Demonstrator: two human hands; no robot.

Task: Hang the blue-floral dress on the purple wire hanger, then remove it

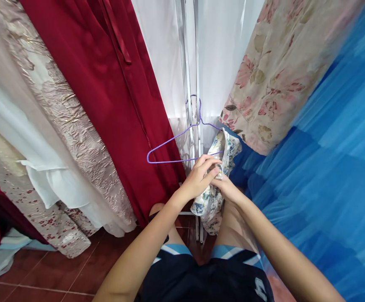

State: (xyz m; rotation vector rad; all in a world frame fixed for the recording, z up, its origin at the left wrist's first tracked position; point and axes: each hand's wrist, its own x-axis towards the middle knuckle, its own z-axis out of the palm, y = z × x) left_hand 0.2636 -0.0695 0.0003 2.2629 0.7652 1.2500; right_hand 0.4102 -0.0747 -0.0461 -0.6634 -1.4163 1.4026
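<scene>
A purple hanger (169, 139) hooks onto an upright of a white metal stand. Over its right shoulder hangs a floral garment (213, 209), whitish with blue, yellow and green print; the left shoulder of the hanger is bare. Both of my hands meet at the garment, just below the hanger's bottom bar. My left hand (200, 174) lies across its near edge with the fingers closed on the cloth. Beneath and beside it, my right hand (226, 188) grips the same cloth, its fingertips partly hidden by folds.
The metal stand (192, 138) rises straight ahead. Left of it hang a red gown (107, 84) and several pale, textured dresses. A pink floral fabric (264, 84) and blue tulle (320, 184) crowd the right side. Red tile floor (75, 272) shows at lower left.
</scene>
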